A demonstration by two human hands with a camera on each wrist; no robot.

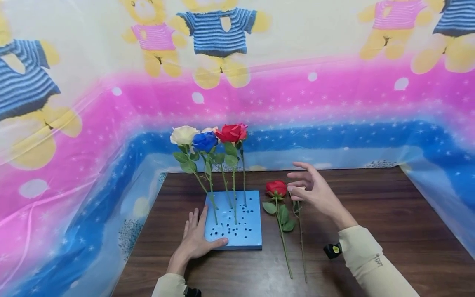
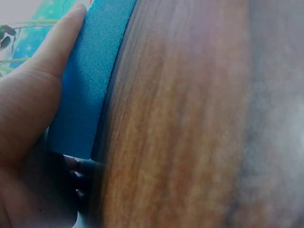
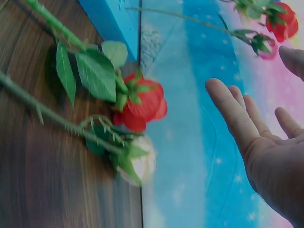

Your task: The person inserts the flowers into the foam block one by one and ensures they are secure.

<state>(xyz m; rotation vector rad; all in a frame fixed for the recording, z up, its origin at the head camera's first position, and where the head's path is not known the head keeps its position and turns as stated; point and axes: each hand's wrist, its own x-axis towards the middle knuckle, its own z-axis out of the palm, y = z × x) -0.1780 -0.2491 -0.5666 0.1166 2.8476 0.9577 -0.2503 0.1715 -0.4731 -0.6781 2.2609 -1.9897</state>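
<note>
My left hand (image 1: 196, 238) rests against the left side of a blue block (image 1: 254, 238) dotted with holes, fingers straight and spread, thumb stretched along its front edge. Standing in the block are several artificial roses: a white rose (image 1: 183, 135), a blue rose (image 1: 205, 141), a red rose (image 1: 231, 133), and a pink one partly hidden behind the red. To the right of the block, another red rose (image 1: 276, 188) lies on the table beside a pale rose (image 3: 145, 164). Over the pale bloom hovers my right hand (image 1: 315, 192), fingers loosely extended, holding nothing.
Dark wood table (image 1: 371, 198) extends beneath everything. A printed cloth (image 1: 282, 99) with teddy bears hangs behind and at both sides, meeting the table's back edge. The stems of both lying roses point toward the front edge.
</note>
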